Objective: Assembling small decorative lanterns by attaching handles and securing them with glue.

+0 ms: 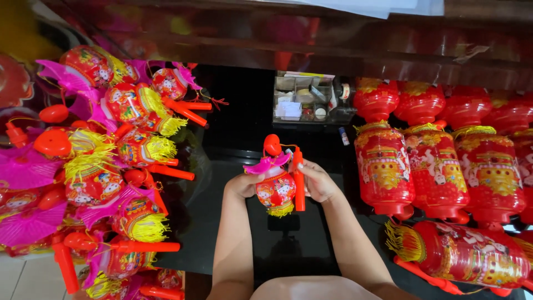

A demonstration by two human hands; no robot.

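My left hand (242,184) and my right hand (318,181) hold a small red toy lantern (275,189) between them over a dark glossy table (233,222). The lantern has a round printed body, a pink frill on top, a yellow tassel fringe below and a red cap. My left hand grips the lantern's body from the left. An orange-red handle stick (298,180) stands upright at the lantern's right side, with my right hand's fingers wrapped on it.
A heap of similar small lanterns (111,155) with pink fans, yellow tassels and orange sticks fills the left. Large red cylindrical lanterns (438,161) line the right, one lying on its side (466,253). A clear organizer box (311,100) sits at the back.
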